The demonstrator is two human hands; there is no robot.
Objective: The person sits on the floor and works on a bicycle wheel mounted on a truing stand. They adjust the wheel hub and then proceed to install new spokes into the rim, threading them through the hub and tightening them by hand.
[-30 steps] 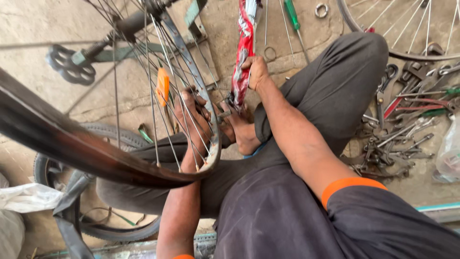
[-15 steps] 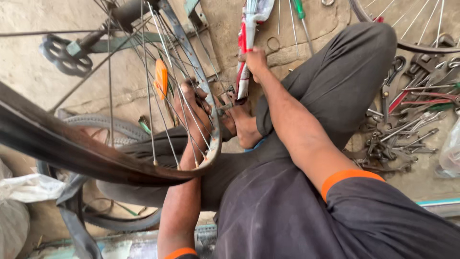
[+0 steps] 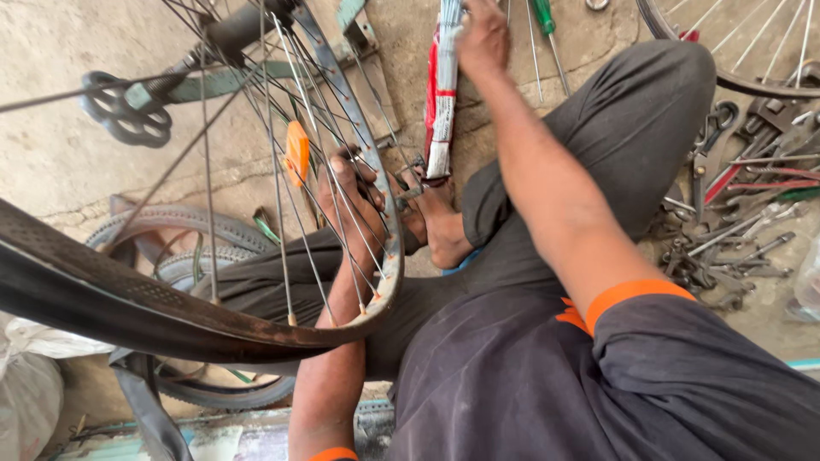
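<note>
Left hand [image 3: 350, 201] is shoved in through the spokes of the bicycle wheel [image 3: 376, 290], fingers curled shut around something near the hub, though the spokes hide exactly what. That wheel sits right in front of the person's lap, rim tilted, with one orange reflector [image 3: 297, 152] clipped on the spokes at about 10 o'clock from the hand. Forearm comes straight up from 6 o'clock, elbow low, orange cuff at the bottom edge. Ground is bare, dusty concrete, cracked and stained, so this looks like a floor-level repair spot with the person sitting on it, one bare foot [image 3: 440, 226] tucked in just right of the wheel. Right hand [image 3: 483, 38] is stretched way out toward 12 o'clock, arm nearly straight, closed on the top of a red and white frame tube [image 3: 442, 94] that runs down toward the foot. Counting the rest: one black pedal [image 3: 120, 107] on a crank at 10 o'clock, two loose tyres [image 3: 184, 243] stacked flat on the floor at 8 o'clock, one green-handled screwdriver [image 3: 547, 26] just right of the far hand, a second spoked wheel [image 3: 752, 60] at 2 o'clock, and a messy pile of spanners [image 3: 735, 230] at 3 o'clock, too tangled to count.
</note>
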